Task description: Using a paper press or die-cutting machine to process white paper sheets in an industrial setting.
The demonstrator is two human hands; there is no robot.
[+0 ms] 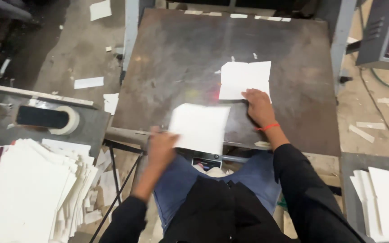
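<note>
My left hand grips the near left corner of a white paper sheet that lies over the front edge of the dark metal plate. My right hand, with a red thread at the wrist, presses its fingers on the lower right edge of a second white sheet with a notched top, lying flat near the plate's middle. A red light spot glows on the plate beside that sheet's left edge.
A fanned stack of white sheets sits at the near left, another white stack at the near right. A tape roll rests on the left bench. A grey control box with red lights stands at the far right. Paper scraps litter the floor.
</note>
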